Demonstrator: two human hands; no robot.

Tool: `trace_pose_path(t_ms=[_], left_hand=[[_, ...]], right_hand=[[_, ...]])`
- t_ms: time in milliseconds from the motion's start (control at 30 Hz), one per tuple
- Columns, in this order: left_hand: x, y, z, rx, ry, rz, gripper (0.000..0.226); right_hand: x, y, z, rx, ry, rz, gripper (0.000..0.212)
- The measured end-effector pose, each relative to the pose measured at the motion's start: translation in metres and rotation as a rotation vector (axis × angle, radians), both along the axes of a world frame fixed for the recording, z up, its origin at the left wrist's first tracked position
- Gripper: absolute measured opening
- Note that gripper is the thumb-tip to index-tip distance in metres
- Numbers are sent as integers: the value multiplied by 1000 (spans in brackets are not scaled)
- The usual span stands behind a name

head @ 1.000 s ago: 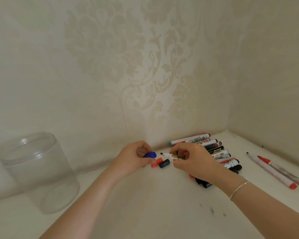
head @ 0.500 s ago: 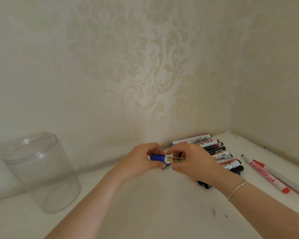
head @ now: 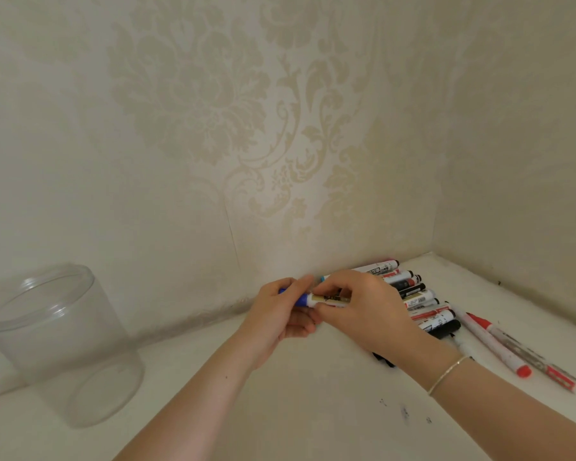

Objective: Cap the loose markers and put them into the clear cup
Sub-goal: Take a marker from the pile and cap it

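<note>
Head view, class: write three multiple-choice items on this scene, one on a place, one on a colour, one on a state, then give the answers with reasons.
1. Where does the cup stand?
A. left of both hands
B. right of the marker pile
C. between the hands

2. What colour is the cap on the held marker?
A. red
B. blue
C. green

3. What is in the cup?
A. many markers
B. one marker
C. nothing visible

Answers:
1 A: it stands far left, while the pile lies right.
2 B: blue shows between the left hand and right hand.
3 C: only clear walls show.
</note>
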State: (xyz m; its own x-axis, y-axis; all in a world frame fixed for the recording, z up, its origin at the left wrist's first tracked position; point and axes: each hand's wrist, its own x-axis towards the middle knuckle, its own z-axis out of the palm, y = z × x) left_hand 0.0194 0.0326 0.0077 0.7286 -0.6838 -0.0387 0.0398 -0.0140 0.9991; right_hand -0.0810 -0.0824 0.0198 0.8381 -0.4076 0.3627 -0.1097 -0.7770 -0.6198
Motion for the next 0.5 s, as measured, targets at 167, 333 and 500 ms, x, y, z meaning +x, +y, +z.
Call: trace_pose_path(t_ms=[167,333,500], left_hand=[[-3,-8,3,-20,-35,69,31],[-1,-15,5,-30,-66,105,31],[-8,-21,3,-120,-13,117,32]], right_hand=[[4,1,2,-70,-28,-48,12],[7,0,5,-128,-61,-72,13],[8,-3,11,-218,-34,-89,15]])
